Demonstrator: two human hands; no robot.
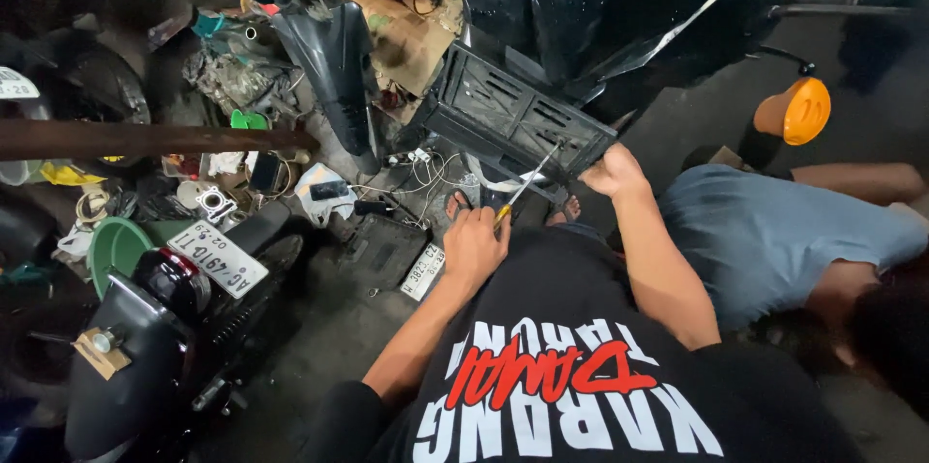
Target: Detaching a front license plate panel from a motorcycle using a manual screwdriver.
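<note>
Left hand (pixel 474 240) gripping yellow-handled screwdriver (pixel 525 184), fingers closed on handle, tip reaching black plate bracket (pixel 518 117) at motorcycle rear. Right hand (pixel 612 173) clamping bracket's lower right edge. Bracket probably rigid, light plastic; screwdriver slim, stiff, best held by handle.

left arm: bare, bent, reaching forward
left hand (pixel 474 242): fingers curled tight in a fist, near the body
right arm: bare, stretched farther out
right hand (pixel 612 173): fingers closed, gripping, far right
</note>
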